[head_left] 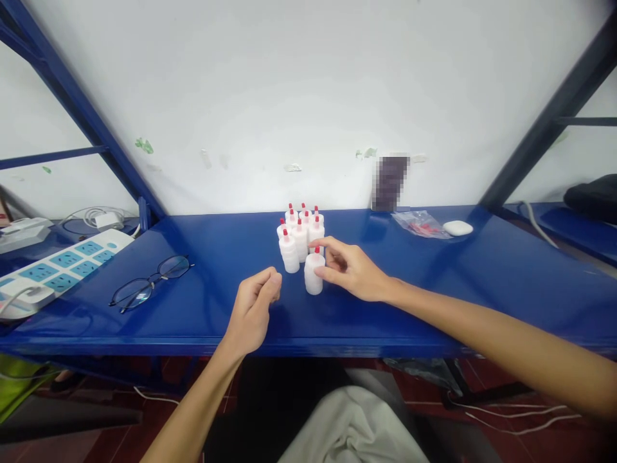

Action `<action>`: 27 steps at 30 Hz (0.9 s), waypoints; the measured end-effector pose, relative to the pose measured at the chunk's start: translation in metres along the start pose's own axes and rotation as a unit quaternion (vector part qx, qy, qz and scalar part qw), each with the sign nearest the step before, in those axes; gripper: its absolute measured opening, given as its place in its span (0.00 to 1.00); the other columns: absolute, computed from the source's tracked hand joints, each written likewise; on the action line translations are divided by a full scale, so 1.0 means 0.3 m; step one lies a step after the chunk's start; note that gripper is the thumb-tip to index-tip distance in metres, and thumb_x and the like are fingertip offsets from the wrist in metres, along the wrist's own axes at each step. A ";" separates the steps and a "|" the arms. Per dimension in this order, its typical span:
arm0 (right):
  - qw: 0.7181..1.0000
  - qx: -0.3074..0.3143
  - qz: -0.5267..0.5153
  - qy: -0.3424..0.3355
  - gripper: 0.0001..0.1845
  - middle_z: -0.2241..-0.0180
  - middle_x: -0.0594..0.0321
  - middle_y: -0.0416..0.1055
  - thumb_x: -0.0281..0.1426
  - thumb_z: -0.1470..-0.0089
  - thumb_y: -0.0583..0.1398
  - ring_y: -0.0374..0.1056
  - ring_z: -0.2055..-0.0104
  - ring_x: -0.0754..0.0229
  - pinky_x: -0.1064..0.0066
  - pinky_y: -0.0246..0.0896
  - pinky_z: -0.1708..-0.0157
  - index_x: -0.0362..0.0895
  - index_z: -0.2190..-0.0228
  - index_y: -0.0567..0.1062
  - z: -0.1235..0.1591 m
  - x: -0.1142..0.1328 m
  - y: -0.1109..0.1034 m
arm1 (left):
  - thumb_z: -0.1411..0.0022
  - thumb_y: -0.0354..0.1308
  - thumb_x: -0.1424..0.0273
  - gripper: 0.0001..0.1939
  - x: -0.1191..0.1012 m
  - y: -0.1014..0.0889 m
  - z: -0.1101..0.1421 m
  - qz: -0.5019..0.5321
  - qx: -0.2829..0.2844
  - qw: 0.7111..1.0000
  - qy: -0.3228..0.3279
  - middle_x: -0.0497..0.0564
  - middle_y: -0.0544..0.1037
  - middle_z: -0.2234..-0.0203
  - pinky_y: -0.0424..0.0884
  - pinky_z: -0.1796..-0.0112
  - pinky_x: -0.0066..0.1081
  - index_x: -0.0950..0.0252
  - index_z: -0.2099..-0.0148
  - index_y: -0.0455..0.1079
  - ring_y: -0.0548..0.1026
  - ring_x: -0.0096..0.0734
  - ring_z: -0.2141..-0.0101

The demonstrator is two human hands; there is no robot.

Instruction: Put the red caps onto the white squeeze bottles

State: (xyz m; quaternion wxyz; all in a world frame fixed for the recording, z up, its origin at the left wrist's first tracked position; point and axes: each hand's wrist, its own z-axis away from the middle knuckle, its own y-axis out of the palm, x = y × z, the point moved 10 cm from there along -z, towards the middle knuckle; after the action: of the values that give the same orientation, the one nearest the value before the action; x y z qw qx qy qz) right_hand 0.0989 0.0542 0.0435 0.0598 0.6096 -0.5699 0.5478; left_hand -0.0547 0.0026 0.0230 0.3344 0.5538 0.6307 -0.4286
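Observation:
My right hand (354,270) reaches in from the right with its thumb and index finger around a white squeeze bottle (313,280) with a red-tipped nozzle. The bottle stands upright on the blue table, nearer to me than the others. Its thumb touches the bottle's side; the index finger is at the nozzle. Just behind stands a tight group of similar red-tipped squeeze bottles (290,254), several in number. My left hand (255,308) is closed in a fist left of the front bottle, apart from it. Whatever may be inside that fist is hidden.
Eyeglasses (153,280) lie at the left on the blue table (231,241), beside a white power strip (62,263). Toward the back right are a clear bag with red pieces (424,226), a white rounded case (457,228) and a pixelated dark upright object (389,183).

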 end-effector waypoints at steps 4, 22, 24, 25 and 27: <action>1.000 0.016 0.022 -0.006 0.15 0.78 0.73 0.54 0.42 0.42 0.61 0.50 0.76 0.68 0.72 0.49 0.74 0.43 0.62 0.72 -0.003 0.013 0.020 | 0.31 0.51 0.60 0.19 0.019 0.019 0.007 0.106 0.017 0.994 -0.031 0.41 0.47 0.82 0.48 0.78 0.28 0.63 0.73 0.56 0.46 0.22 0.80; 0.994 0.089 -0.052 -0.027 0.21 0.75 0.70 0.71 0.38 0.45 0.65 0.71 0.77 0.65 0.71 0.67 0.69 0.44 0.52 0.70 0.038 0.028 0.067 | 0.28 0.48 0.66 0.07 -0.125 0.059 0.033 -0.268 0.034 0.954 0.128 0.50 0.70 0.62 0.62 0.60 0.32 0.63 0.55 0.64 0.67 0.32 0.63; 0.994 0.091 -0.040 -0.042 0.21 0.71 0.68 0.74 0.38 0.45 0.65 0.71 0.75 0.65 0.71 0.68 0.69 0.45 0.51 0.71 0.036 0.034 0.071 | 0.28 0.49 0.64 0.10 -0.117 0.066 0.026 -0.270 0.046 0.955 0.115 0.53 0.70 0.55 0.63 0.54 0.34 0.62 0.49 0.63 0.68 0.35 0.56; 0.994 0.088 -0.033 -0.052 0.21 0.69 0.66 0.75 0.38 0.46 0.66 0.70 0.74 0.65 0.71 0.67 0.69 0.45 0.52 0.73 0.034 0.039 0.070 | 0.28 0.49 0.63 0.13 -0.103 0.082 0.022 -0.257 0.075 0.959 0.096 0.53 0.70 0.52 0.63 0.52 0.34 0.61 0.45 0.62 0.68 0.36 0.53; 0.994 0.076 -0.015 -0.078 0.21 0.66 0.63 0.76 0.38 0.47 0.67 0.67 0.73 0.66 0.72 0.66 0.70 0.44 0.53 0.75 0.030 0.049 0.065 | 0.27 0.47 0.61 0.16 -0.067 0.122 0.020 -0.214 0.144 0.965 0.043 0.51 0.71 0.50 0.64 0.51 0.33 0.59 0.41 0.59 0.69 0.35 0.52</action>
State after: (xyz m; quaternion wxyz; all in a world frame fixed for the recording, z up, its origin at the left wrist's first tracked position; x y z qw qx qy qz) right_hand 0.0858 0.0319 0.0402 -0.0228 0.6618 -0.5201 0.5394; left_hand -0.0158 -0.0104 0.0322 0.1237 0.4662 0.6799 -0.5524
